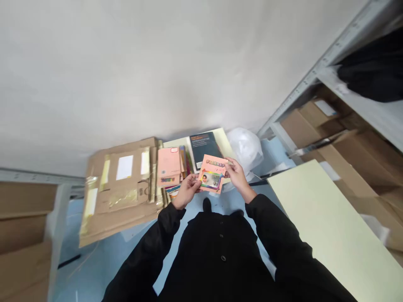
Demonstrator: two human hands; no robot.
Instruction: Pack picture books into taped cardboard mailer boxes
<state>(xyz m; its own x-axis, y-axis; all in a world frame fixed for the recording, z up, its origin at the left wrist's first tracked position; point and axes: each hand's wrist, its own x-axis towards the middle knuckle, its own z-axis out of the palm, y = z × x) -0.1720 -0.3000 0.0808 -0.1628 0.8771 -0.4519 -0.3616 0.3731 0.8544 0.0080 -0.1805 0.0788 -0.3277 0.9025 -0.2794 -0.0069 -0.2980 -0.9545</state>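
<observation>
I hold a thin salmon-pink booklet (213, 173) with a small picture on its cover in both hands, level in front of my chest. My left hand (187, 189) pinches its lower left corner with closed fingers. My right hand (236, 176) grips its right edge, fingers curled around it. Below the booklet, on the floor, lies a spread of books: another pink book (169, 166), several colourful thin ones under it, and a dark-covered book (204, 149) on a pale yellow sheet.
Flattened taped cardboard boxes (121, 188) lie on the blue floor at left. A white plastic bag (247, 147) sits by a grey metal shelf (317, 67) holding cardboard boxes. A pale yellow board (333, 226) lies at right. A white wall stands ahead.
</observation>
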